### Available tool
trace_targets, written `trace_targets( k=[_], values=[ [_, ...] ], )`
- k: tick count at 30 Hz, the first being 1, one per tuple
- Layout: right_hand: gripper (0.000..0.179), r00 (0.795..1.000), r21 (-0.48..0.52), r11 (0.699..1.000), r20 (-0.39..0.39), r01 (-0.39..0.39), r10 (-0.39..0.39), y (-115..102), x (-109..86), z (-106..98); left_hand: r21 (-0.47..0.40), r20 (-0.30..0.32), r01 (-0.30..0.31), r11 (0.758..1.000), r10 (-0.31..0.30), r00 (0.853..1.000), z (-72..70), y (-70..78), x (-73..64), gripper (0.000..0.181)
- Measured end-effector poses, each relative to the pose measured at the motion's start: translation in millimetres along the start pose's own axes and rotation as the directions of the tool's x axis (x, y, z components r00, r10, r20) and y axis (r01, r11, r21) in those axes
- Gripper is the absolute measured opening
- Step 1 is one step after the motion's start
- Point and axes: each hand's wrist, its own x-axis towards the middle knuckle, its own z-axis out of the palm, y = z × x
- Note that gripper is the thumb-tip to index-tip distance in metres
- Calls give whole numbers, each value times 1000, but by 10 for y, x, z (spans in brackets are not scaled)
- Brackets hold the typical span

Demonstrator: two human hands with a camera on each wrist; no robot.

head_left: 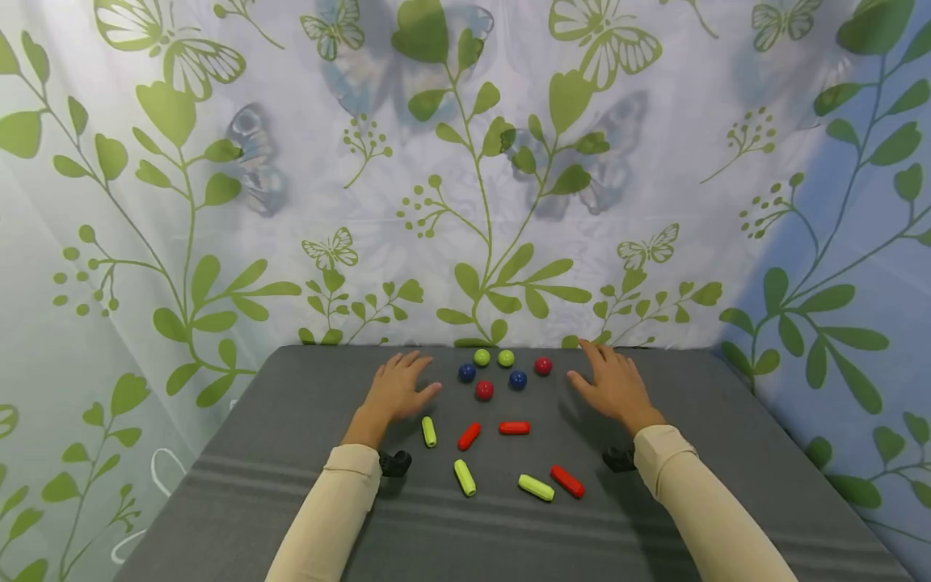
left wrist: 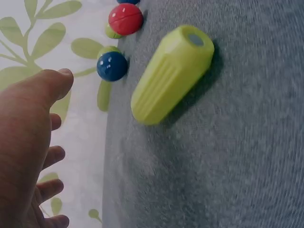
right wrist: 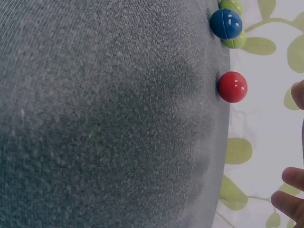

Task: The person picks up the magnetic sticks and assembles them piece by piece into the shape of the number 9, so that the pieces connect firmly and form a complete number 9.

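The yellow-green stick (head_left: pixel 429 432) nearest the left hand (head_left: pixel 396 385) lies on the worktop (head_left: pixel 451 533), and the red ball (head_left: pixel 543 366) nearest the right hand (head_left: pixel 612 380) sits near its far edge. Each hand's grip is wide, thumb apart from the fingers, with nothing held. The left wrist view alone reveals a grey round spot in the stick's end and ridges along its faceted side; the right wrist view brings out a seam on a blue ball (right wrist: pixel 226 23), too fine to see from the head. The balls are glossy, the worktop covering a grey woven fabric. In that right wrist view, the blue ball partly hides green balls (right wrist: pixel 235 40). Red sticks (head_left: pixel 514 428) and other yellow-green sticks (head_left: pixel 465 478) lie between the beige sleeves (head_left: pixel 327 505), before a leaf-and-butterfly curtain (head_left: pixel 451 218).
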Motion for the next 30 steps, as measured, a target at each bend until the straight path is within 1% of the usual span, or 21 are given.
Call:
trace_targets(
  k=[2, 4, 6, 8, 10, 13, 18, 20, 22, 24, 25, 26, 28, 30],
  values=[
    [73, 1000, -4, 1000, 1, -1, 1, 3, 7, 1, -6, -13, -59, 998, 59, 998, -19, 73, 2, 55],
    [74, 1000, -7, 1000, 4, -4, 4, 0, 11, 2, -38, -27, -143, 989, 142, 989, -45, 173, 6, 49],
    [74, 1000, -4, 1000, 9, -8, 8, -7, 13, 1, -81, -26, -221, 972, 219, 975, -82, 299, 9, 44],
    [74, 1000, 1, 1000, 11, -10, 10, -13, 18, 0, -129, -19, -284, 950, 283, 959, -115, 429, 20, 41],
    [74, 1000, 5, 1000, 12, -9, 9, -16, 22, -3, -156, -6, -326, 933, 329, 944, -147, 556, 33, 41],
    [73, 1000, 8, 1000, 6, -2, 2, -14, 39, -8, -152, 27, -377, 914, 385, 923, -160, 713, 67, 42],
    [71, 1000, 12, 1000, -15, 15, -15, -32, 66, -29, -91, 86, -443, 892, 450, 889, -88, 882, 104, 42],
    [71, 1000, 9, 1000, -10, 15, -15, -38, 67, -33, -77, 112, -472, 878, 478, 871, -31, 926, 111, 41],
    [71, 1000, 5, 1000, -2, 16, -16, -40, 64, -32, -91, 134, -499, 862, 507, 852, 31, 961, 120, 39],
    [70, 1000, 4, 1000, 5, 15, -15, -34, 58, -25, -137, 143, -520, 843, 536, 832, 90, 985, 143, 37],
    [70, 1000, 3, 1000, 7, 16, -16, -26, 57, -19, -179, 135, -523, 833, 548, 826, 117, 993, 160, 36],
    [70, 1000, 3, 1000, 6, 16, -16, -23, 55, -15, -224, 125, -520, 824, 554, 823, 143, 996, 181, 35],
    [70, 1000, 6, 1000, 6, 16, -16, -13, 53, -7, -334, 102, -497, 801, 554, 826, 181, 997, 222, 32],
    [70, 1000, 11, 1000, 8, 14, -14, -11, 56, -10, -422, 80, -468, 776, 547, 834, 216, 994, 266, 28]
  ],
)
